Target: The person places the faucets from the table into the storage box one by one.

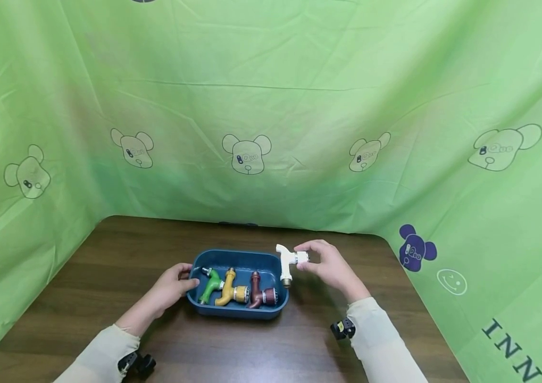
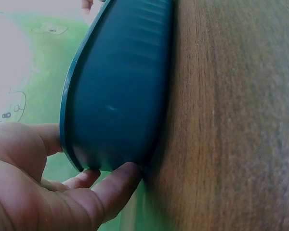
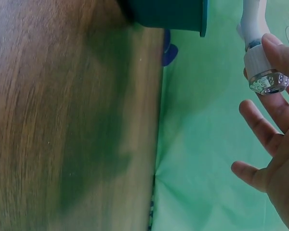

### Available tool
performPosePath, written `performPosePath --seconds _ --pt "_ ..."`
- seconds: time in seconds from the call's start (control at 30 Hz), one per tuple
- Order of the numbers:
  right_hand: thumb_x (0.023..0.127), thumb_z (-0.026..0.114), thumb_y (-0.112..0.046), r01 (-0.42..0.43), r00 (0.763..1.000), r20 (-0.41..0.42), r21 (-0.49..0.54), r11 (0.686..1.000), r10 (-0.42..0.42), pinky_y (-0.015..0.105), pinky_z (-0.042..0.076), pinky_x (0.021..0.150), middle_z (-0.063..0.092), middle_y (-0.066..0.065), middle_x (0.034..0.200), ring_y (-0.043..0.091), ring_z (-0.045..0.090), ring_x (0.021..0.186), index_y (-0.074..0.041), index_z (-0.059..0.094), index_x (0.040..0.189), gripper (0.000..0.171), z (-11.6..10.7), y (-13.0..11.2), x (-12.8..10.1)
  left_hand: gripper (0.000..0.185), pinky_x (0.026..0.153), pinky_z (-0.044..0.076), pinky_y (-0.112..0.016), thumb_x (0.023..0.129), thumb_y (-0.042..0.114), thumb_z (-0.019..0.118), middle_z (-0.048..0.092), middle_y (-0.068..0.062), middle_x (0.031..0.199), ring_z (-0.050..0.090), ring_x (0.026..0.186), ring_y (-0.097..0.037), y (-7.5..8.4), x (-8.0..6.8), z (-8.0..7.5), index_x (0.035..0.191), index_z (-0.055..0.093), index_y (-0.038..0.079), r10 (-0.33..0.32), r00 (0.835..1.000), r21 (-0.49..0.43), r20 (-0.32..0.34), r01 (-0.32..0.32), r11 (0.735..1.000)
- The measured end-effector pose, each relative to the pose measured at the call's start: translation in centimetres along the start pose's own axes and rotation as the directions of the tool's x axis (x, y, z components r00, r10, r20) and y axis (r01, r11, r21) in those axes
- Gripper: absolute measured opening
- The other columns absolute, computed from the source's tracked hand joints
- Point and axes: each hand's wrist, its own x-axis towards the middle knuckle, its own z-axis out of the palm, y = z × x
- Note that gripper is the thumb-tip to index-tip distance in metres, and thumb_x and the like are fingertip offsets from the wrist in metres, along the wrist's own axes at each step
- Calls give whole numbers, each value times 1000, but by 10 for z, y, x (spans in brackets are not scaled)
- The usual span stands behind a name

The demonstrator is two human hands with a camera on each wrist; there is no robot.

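Worktop (image 1: 108,255) of dark wood, green sheeting (image 1: 271,106) behind. Left hand (image 1: 172,287) grips blue tray (image 1: 242,258) rim; right hand (image 1: 328,263) pinches white tap (image 1: 286,263) just beside tray.

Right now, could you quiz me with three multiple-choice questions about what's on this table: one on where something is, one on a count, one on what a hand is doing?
1. Where is the white tap?
A. Lying in the tray
B. Held above the tray's right end
C. On the table's left edge

2. How many taps lie inside the blue tray?
A. Three
B. Five
C. One

3. What is the left hand doing?
A. Resting flat on the table, far from the tray
B. Holding a green tap
C. Holding the tray's left end

Answers:
1. B: the right hand pinches it by its knob, up off the table.
2. A: a green tap, a yellow tap and a dark red tap lie side by side.
3. C: the left wrist view shows fingers under the tray's rim.
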Motion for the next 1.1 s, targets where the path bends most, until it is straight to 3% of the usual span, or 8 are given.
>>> performPosePath --seconds 0.87,1.1 --pt "83 86 -21 -24 1000 -17 17 1000 24 52 43 110 68 1 122 24 59 123 -20 74 118 37 15 -13 3 50 97 57 -46 100 12 65 57 -25 136 58 119 -32 3 0 1 143 48 -6 4 1000 5 3 -4 1000" --pt "82 86 -20 4 1000 -14 31 1000 -4 51 43 109 69 1 121 24 59 123 -21 75 116 36 20 -18 5 51 96 57 -46 100 12 65 56 -26 136 58 120 -32 4 -2 0 143 47 -7 6 1000 5 7 -6 1000"
